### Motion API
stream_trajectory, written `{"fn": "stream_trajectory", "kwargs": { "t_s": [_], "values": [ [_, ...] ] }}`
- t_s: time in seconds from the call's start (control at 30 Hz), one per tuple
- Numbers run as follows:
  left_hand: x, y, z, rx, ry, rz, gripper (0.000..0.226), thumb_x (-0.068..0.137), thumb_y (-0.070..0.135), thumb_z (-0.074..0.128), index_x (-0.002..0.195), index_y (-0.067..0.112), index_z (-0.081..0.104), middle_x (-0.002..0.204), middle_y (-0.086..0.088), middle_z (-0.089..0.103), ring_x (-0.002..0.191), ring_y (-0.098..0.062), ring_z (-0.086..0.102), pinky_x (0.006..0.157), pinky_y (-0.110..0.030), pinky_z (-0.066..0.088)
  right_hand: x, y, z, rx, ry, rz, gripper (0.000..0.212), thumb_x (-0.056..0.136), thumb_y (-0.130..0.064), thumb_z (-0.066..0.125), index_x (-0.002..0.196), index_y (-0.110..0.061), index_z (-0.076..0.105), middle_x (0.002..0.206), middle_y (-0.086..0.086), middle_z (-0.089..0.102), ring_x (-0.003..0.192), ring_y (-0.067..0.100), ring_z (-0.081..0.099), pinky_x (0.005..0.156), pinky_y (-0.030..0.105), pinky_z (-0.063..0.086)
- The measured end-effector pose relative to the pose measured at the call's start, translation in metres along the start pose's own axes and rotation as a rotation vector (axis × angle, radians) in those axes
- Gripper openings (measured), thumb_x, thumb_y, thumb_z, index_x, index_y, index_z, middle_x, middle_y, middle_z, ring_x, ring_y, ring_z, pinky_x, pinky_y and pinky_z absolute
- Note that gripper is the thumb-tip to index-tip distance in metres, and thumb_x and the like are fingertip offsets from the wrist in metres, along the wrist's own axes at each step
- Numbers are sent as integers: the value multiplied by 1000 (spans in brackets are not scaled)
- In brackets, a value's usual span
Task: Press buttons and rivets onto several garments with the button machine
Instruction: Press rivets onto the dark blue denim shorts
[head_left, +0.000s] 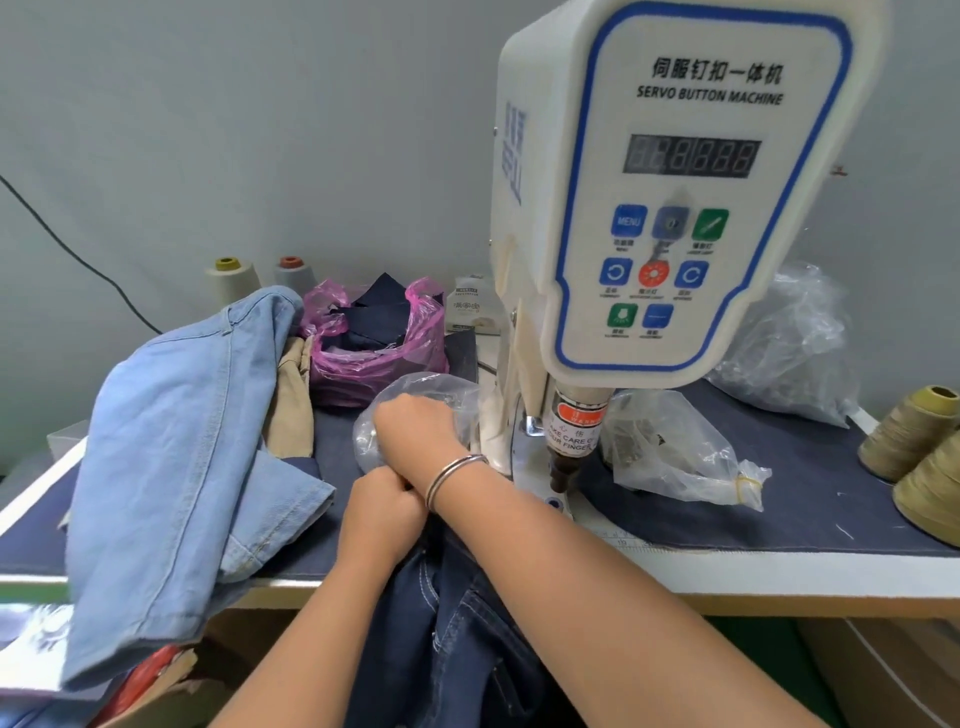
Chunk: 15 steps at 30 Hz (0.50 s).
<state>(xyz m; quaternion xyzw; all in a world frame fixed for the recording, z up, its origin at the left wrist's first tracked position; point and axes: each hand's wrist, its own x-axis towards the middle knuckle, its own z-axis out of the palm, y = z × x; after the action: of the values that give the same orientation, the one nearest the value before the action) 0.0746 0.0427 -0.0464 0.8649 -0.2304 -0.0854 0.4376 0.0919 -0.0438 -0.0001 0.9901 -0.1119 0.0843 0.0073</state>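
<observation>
1. Dark denim, a pair of jeans (457, 639), is seen hanging over the front edge of the table (779, 577), directly below the 2 crossed forearms.
2. The left hand (382, 512) is held curled into a fist at the top of the dark jeans; its fingertips are hidden beneath the other wrist, so what they pinch cannot be told.
3. The right hand (415, 423), with 2 thin bangles (453, 475) on its wrist, is reached across the left one and pushed into a clear plastic bag (410, 415); its fingers are buried in the bag, and whether they are apart or together cannot be told.
4. The white button machine (670, 187) is stood just right of both hands, its press head (571, 441) raised above the base.
5. A light blue denim garment (176, 457) is heaped on the left of the table, draped over the edge.
6. A pink bag of dark fabric pieces (374, 338) is placed behind the hands.
7. A second clear bag (670, 447) is laid to the right of the press head, and 2 olive thread cones (914, 447) are stood at the far right.
</observation>
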Motion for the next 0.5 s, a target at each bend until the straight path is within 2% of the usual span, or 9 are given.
{"fn": "stream_trajectory", "kwargs": {
  "t_s": [0.1,0.2,0.3,0.43,0.5],
  "values": [
    [3,-2,1,4,-4,-27,29,77,22,54,49,17,45,51,0,49,52,-22,46,47,-28,31,11,-4,8,-94,7,-25,28,92,-5,47,113,-11,63,115,6,66,106,26,63,66,32,38],
    [7,-6,2,44,6,-80,32,86,11,56,57,20,48,58,3,50,57,-19,48,53,-29,34,16,-6,12,-107,2,1,29,93,-5,45,115,-12,63,117,5,65,108,26,62,69,33,40],
    [10,-7,3,78,1,-116,27,89,12,54,63,19,50,63,0,51,64,-24,51,59,-30,38,18,-8,15,-111,15,3,28,93,-5,45,114,-13,63,116,4,65,108,25,62,70,32,40],
    [8,-4,4,108,-4,-111,30,89,17,55,61,23,46,61,4,49,59,-17,49,53,-28,34,20,-5,16,-121,48,-30,25,91,-4,49,109,-12,64,110,5,66,103,26,63,67,32,40],
    [9,-3,4,114,-13,-120,28,89,19,55,62,22,46,62,4,48,61,-19,50,55,-29,36,22,-5,16,-123,51,-41,25,90,-4,49,109,-12,64,110,5,66,104,27,63,71,32,43]
  ]
}}
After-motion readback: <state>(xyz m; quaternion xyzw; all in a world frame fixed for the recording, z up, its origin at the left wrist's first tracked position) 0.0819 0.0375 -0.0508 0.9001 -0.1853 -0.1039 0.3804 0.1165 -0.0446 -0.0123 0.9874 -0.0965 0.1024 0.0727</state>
